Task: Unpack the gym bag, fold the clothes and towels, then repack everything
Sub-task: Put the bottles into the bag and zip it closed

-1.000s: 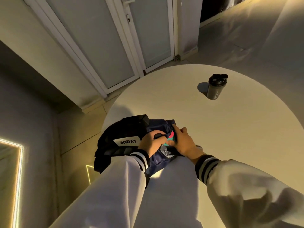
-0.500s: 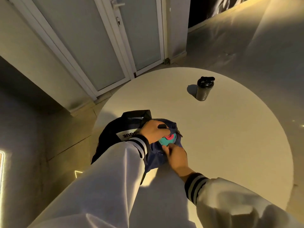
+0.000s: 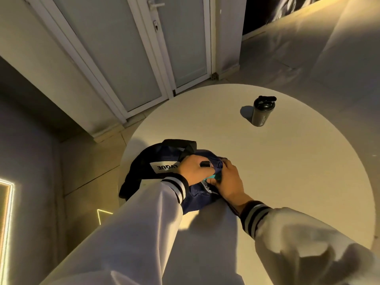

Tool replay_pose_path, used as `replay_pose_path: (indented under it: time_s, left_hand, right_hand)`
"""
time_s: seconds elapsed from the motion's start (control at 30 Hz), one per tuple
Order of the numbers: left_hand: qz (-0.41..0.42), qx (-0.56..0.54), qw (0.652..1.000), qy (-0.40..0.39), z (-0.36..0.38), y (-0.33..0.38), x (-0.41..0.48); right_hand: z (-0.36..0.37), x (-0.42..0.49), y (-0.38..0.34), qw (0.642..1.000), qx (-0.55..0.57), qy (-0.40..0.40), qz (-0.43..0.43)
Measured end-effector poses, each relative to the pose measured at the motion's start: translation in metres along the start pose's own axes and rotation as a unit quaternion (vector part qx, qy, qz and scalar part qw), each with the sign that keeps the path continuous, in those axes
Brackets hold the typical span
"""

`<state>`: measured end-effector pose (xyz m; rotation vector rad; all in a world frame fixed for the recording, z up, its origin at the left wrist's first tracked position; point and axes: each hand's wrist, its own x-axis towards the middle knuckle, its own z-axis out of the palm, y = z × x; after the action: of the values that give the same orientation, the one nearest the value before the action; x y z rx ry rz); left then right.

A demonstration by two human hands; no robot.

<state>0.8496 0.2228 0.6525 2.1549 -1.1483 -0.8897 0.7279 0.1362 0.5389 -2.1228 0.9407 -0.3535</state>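
Here, at the left edge of the round table (image 3: 287,171), I see the gym bag (image 3: 136,173), black outside and navy inside, with a white label (image 3: 164,167) on its side. The left hand (image 3: 192,170) lies on the bag's open mouth, its fingers curled into the navy fabric and gripping it. A small black tab (image 3: 205,164) shows at its knuckles. Just beside it, touching, the right hand (image 3: 231,183) reaches into the same opening. Its fingers are closed on a teal piece (image 3: 213,177), which shows only a little between both hands. Toward the far edge a dark shaker bottle (image 3: 261,114) stands upright, well apart from the bag.
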Motion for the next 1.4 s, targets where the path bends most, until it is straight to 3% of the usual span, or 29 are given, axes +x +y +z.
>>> replay_pose_path:
  time_s: [0.23, 0.33, 0.53, 0.77, 0.93, 1.23, 1.4]
  left_hand:
    - [0.011, 0.013, 0.998, 0.066, -0.009, -0.022, -0.013]
    - [0.0, 0.105, 0.985, 0.139, -0.002, -0.046, -0.01]
    - [-0.04, 0.144, 0.97, 0.191, 0.034, -0.065, -0.019]
    - [-0.035, 0.155, 0.978, 0.133, 0.06, -0.059, -0.02]
    - [-0.03, 0.092, 0.989, 0.109, 0.055, -0.054, -0.011]
    - [-0.066, 0.036, 0.993, 0.093, 0.053, -0.069, -0.013]
    - [-0.083, -0.001, 0.991, 0.106, 0.065, -0.072, -0.012]
  right_hand:
    - [0.007, -0.011, -0.016, 0.991, 0.03, 0.052, 0.116]
    - [0.007, -0.005, -0.019, 0.993, 0.018, 0.037, 0.112]
    - [-0.003, -0.006, -0.006, 0.994, 0.003, 0.024, 0.102]
    - [-0.005, -0.021, 0.011, 0.995, 0.09, -0.032, 0.033]
    - [0.002, -0.026, 0.017, 0.994, 0.066, -0.046, 0.07]
    - [0.017, -0.027, 0.01, 0.984, 0.113, 0.04, 0.128]
    - [0.01, -0.02, 0.008, 0.983, 0.105, 0.013, 0.151]
